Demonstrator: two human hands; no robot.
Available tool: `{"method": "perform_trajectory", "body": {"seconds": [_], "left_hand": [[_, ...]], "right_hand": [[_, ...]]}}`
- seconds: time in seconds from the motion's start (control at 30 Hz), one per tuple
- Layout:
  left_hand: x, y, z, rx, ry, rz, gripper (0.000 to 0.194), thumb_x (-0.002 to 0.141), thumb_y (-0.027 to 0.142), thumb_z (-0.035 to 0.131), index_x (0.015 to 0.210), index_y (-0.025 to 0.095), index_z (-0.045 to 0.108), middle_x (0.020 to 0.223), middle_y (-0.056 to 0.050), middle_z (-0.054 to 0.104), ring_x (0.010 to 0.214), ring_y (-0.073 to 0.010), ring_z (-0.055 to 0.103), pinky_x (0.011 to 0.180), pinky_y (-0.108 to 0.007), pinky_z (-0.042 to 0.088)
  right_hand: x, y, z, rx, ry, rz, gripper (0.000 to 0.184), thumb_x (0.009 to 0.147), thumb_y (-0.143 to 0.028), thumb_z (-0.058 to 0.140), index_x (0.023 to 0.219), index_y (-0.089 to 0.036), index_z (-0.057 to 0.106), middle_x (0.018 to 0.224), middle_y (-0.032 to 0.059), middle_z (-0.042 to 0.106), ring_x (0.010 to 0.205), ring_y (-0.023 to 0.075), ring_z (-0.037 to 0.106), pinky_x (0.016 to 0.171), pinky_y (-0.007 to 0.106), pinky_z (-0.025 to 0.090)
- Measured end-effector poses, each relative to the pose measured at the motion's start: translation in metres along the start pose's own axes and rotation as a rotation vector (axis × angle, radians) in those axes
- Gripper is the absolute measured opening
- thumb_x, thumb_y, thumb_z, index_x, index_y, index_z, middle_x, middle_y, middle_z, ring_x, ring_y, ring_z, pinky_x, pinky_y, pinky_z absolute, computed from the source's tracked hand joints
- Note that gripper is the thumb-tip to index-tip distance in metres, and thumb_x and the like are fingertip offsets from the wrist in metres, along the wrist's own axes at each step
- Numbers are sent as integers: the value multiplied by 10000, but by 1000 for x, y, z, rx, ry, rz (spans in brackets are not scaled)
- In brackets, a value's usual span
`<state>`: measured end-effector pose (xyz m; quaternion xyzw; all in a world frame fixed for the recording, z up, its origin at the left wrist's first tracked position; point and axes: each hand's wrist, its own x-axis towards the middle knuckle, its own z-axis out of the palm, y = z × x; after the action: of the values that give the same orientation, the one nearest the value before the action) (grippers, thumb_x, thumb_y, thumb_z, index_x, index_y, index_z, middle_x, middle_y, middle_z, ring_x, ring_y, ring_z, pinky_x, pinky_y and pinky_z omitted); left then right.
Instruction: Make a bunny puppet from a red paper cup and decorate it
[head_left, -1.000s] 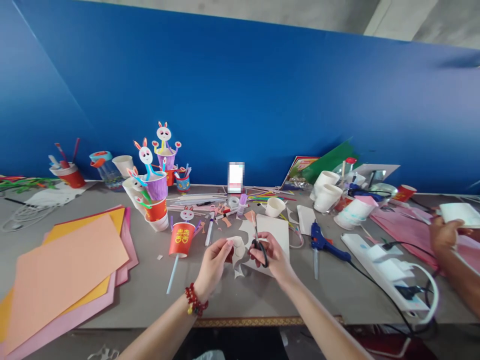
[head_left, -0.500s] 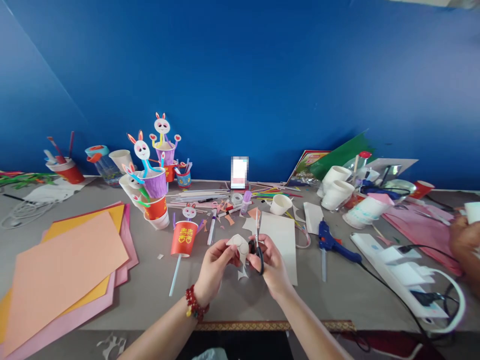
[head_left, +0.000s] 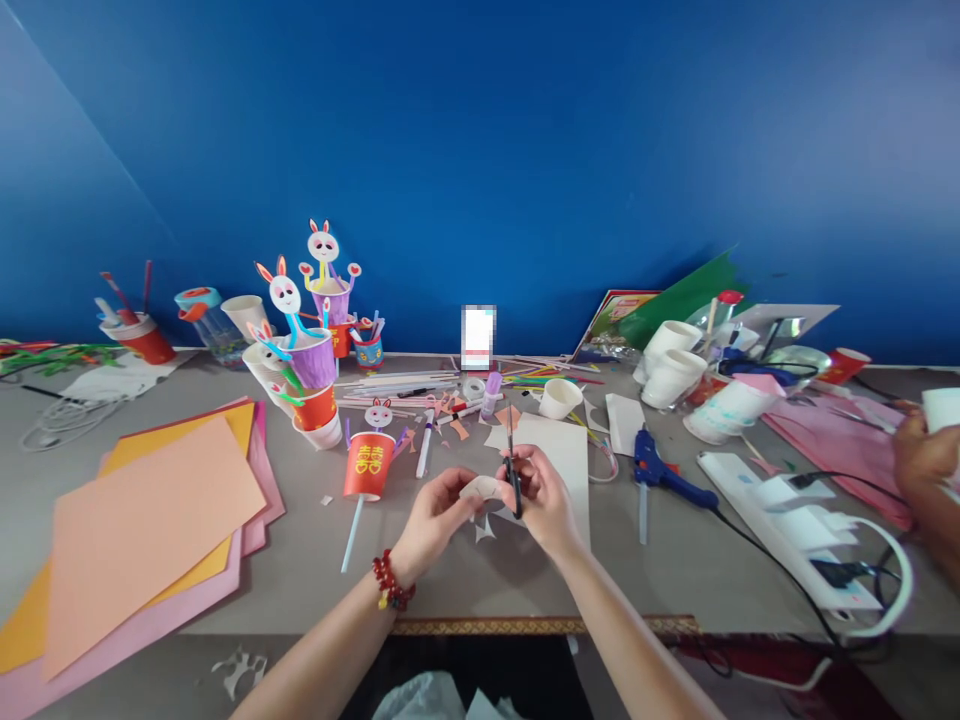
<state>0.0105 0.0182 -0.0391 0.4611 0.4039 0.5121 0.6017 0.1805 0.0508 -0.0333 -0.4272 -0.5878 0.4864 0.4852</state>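
Between the thumb and fingers of my left hand is a small white paper piece with drawn lines on it. My right hand has its fingers closed around black-handled scissors, whose blades point away from me. My right fingertips are close to the paper's edge; whether they touch it I cannot tell. Beneath the hands lies a white paper scrap. A white sheet lies partly behind my right hand. Left of my hands stands a red paper cup with a rabbit head and a straw.
Coloured paper sheets are stacked at left, near rabbit cup figures. A blue glue gun and a white power strip with cords lie at right. Another person's hand holds a white cup at the far right.
The paper piece in my left hand has turned and tilted, so less of its drawn face shows. My right hand has tipped the scissors a little. The whole view has shifted slightly.
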Motion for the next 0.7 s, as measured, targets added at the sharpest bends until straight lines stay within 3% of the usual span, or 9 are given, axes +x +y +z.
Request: {"method": "perform_trajectory", "body": {"seconds": [0.2,0.3,0.43,0.57,0.7], "left_hand": [[0,2,-3,94,-6,-18,278,775,427,728,748,159,657,653,17,552,608,-113,456,575,-222,348],[0,1,-4,62,5,-35,275,755,413,746,737,156,652,647,17,548,602,-110,453,569,-219,345],[0,3,-6,-134,152,-30,235,754,366,754,745,169,628,733,6,604,649,-107,500,624,-215,395],[-1,5,-5,-263,235,-47,230,751,347,756,733,178,600,800,-8,652,676,-109,534,635,-211,414],[-2,4,0,-280,202,-57,238,763,343,752,728,175,586,788,-17,676,683,-110,563,629,-203,412]], "right_hand": [[-3,-11,-1,-73,-125,-11,338,752,-274,721,1027,-235,528,804,9,660,688,164,619,622,281,505],[-4,-9,-3,-66,-42,-21,361,776,-323,737,1062,-241,533,816,13,662,707,171,625,637,283,517],[-23,-2,-10,-52,93,9,416,795,-443,756,1086,-249,531,839,31,643,726,185,620,640,287,526],[-53,4,-7,9,-114,184,447,833,-581,682,1073,-227,551,784,36,618,668,178,597,591,281,513],[-63,7,7,44,-223,234,463,802,-601,711,1017,-220,560,774,26,607,664,165,580,578,265,474]]}}
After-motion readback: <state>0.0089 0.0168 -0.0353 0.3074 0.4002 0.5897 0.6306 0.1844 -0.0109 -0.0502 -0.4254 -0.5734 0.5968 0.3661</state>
